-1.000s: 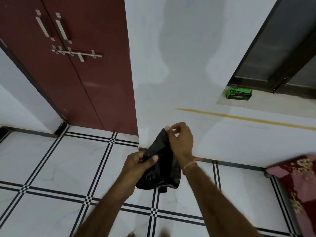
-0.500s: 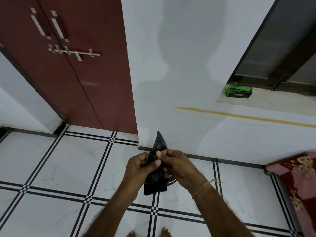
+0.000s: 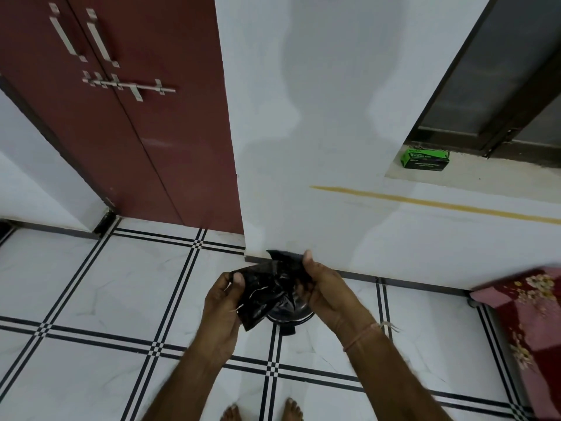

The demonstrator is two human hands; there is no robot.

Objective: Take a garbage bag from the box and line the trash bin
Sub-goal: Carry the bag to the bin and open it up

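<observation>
A crumpled black garbage bag (image 3: 267, 287) is stretched between my two hands, low in front of me. My left hand (image 3: 223, 302) pinches its left edge with thumb and fingers. My right hand (image 3: 321, 287) grips its right side, thumb on top. Under the bag, a dark round trash bin (image 3: 291, 314) with a shiny rim and a foot pedal shows on the floor, mostly hidden by the bag and hands. The green garbage bag box (image 3: 425, 159) lies on the window ledge at the upper right.
A dark red double door (image 3: 136, 117) with metal handles and a latch stands at the left. The white wall (image 3: 318, 132) is straight ahead. A red floral cloth (image 3: 528, 323) covers furniture at the right edge. My bare feet (image 3: 261, 411) stand on white tiles.
My hands have drawn apart, spreading the bag sideways. The view has tilted down, and the bin under the bag and my feet now show.
</observation>
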